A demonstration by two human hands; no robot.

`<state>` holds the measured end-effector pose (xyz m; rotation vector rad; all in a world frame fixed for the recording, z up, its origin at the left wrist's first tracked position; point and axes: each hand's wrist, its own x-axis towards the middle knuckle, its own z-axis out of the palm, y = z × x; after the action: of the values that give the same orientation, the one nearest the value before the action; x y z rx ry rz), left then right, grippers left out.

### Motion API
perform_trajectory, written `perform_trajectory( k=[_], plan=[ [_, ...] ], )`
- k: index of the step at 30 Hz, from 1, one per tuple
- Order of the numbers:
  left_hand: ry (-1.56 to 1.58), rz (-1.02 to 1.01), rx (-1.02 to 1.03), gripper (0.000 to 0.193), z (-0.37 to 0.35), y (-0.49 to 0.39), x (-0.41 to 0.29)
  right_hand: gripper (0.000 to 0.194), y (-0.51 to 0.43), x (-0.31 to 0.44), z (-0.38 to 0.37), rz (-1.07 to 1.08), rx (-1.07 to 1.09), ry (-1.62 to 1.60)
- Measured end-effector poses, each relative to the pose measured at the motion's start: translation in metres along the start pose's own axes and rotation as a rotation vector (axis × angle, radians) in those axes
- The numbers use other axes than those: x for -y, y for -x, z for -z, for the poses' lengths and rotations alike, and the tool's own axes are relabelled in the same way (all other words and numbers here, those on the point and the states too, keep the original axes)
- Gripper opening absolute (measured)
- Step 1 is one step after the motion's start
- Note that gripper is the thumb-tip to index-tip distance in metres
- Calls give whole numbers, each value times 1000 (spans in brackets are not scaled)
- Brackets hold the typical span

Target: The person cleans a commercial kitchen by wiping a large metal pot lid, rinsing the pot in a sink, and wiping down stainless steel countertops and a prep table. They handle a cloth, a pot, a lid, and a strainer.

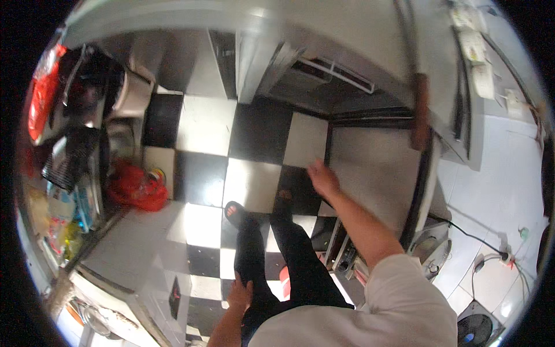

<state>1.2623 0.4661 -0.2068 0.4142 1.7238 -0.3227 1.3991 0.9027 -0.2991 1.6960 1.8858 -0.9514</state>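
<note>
My right hand (324, 178) is held out in front of me, slightly blurred, with loosely bent fingers and nothing visible in it. It hangs above the black and white checkered floor (253, 184), beside a grey panel (373, 173) with a dark edge. Down by my left thigh is my left hand (239, 294), near or against the black trouser leg (250, 256); whether it touches the cloth I cannot tell. It appears to hold nothing. A dark open-toed slipper (234, 211) shows on one foot.
On the left, a red plastic bag (138, 187) sits near a crowded shelf with a black basket (71, 158). A brown bar (419, 112) stands out at upper right. Lower right are a power socket (505, 256) with cables and a fan (473, 327).
</note>
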Motion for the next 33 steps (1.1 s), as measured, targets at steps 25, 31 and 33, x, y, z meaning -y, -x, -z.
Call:
perform_trajectory(
  k=[25, 31, 33],
  plan=[
    [-310, -634, -634, 33, 174, 105, 119, 31, 188, -33, 103, -396, -280, -1313],
    [99, -582, -627, 35, 179, 96, 115, 27, 160, 21, 150, -490, -316, -1598],
    [103, -474, -611, 35, 178, 103, 103, 27, 154, 17, 182, -383, -601, -1454]
  ],
)
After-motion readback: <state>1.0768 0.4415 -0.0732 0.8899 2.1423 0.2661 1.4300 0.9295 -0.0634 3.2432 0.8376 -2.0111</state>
